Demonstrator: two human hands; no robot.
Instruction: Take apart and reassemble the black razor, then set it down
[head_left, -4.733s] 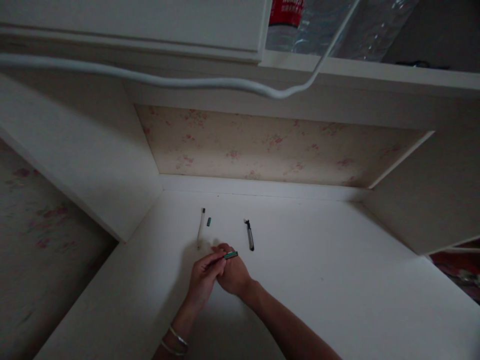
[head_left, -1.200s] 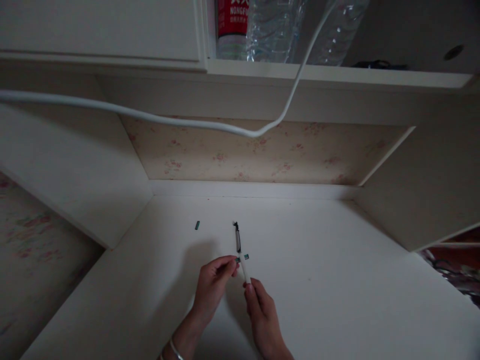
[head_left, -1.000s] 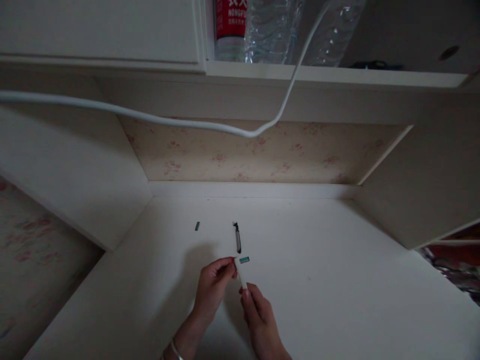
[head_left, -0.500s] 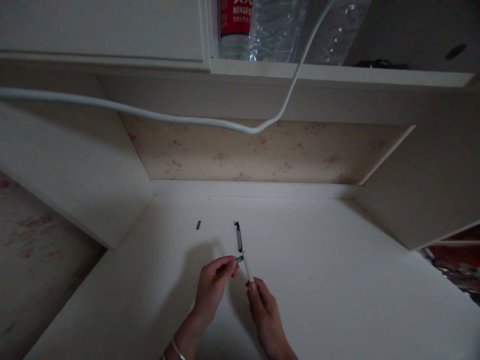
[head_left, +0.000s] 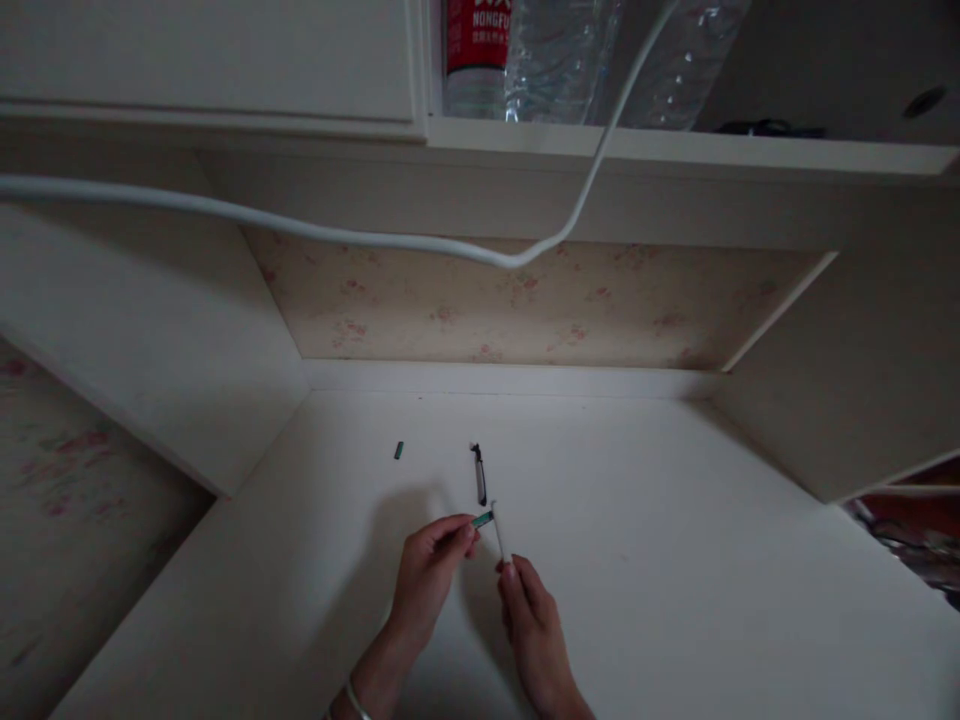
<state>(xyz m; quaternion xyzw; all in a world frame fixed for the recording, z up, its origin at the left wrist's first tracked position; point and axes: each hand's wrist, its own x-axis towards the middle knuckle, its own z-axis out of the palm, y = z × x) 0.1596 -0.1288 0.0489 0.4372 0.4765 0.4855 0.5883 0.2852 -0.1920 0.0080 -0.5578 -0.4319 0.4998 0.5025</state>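
I am part-way through putting a pen together, as far as I can judge. My left hand pinches a small green piece between thumb and fingertips, its free end pointing toward two o'clock. My right hand is closed round the lower end of a thin white tube, which stands tilted up toward eleven o'clock. The green piece's tip sits right at the top end of the tube, touching it or just short of it; the light is too dim for me to tell whether it has gone on. So the two parts are lined up but, by my reading, not yet joined.

Two parts lie loose on the desk. A black clip piece rests just beyond the tube's tip, at twelve o'clock from my hands. A second small green bit lies farther off at eleven o'clock, well apart from both hands.
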